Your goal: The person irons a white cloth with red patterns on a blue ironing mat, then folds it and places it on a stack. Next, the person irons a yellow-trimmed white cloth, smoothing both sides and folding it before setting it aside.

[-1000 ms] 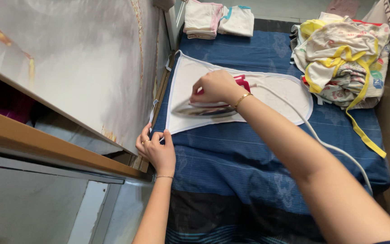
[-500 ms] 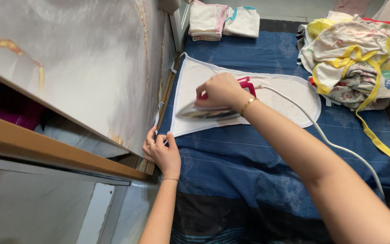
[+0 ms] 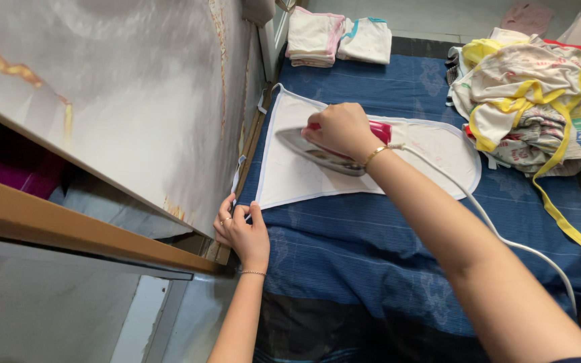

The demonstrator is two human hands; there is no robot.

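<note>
1. The right hand [image 3: 341, 128] reached out from a long, extended forearm, fingers wrapped tight round the handle of the red-and-silver clothes iron [image 3: 331, 149].
2. The left hand [image 3: 242, 232] lay at the left edge of the blue striped bed cover [image 3: 384, 235], fingers pinched on the near corner of the white cloth with pale trim [image 3: 304, 178].
3. Since half a second before, the iron had slid farther up the cloth — its soleplate now tilted.
4. The iron sat on the cloth's middle, well apart from the left hand's fingers — its white cord [image 3: 506, 238] trailing right.

— What sits at the top of the frame?
— Folded white garments [image 3: 336, 39], stacked.
— And upper right?
— A rumpled clothes pile [image 3: 531, 94], a yellow strap [image 3: 562, 214] trailing over the blue sheet [image 3: 371, 249].
</note>
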